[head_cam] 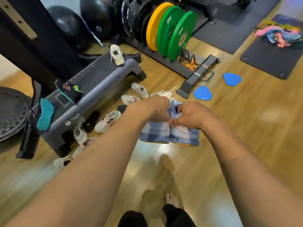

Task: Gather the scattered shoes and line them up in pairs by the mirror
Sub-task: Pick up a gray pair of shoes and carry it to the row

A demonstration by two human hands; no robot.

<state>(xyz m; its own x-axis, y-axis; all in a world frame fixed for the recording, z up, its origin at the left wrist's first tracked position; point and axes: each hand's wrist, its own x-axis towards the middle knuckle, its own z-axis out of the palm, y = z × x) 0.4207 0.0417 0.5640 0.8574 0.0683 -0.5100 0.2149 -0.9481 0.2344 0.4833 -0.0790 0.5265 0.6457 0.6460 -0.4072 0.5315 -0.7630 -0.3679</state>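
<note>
Got one blue shoe (155,133) in my left hand (159,110), its mate (185,135) in my right hand (190,115); gonna keep heels together and carry them level.

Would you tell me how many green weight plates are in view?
2: both stand upright in the floor rack, one green plate beside the yellow plate, the other green plate nearer the rack's end.

The left hand (158,110) and right hand (191,115) cover the collars of the two blue shoes (169,133), hiding the grip. Beside the step platform (98,82), the forearm hides part of a pale shoe (82,145). A black disc (11,112) left of the platform is cut by the edge.
</note>
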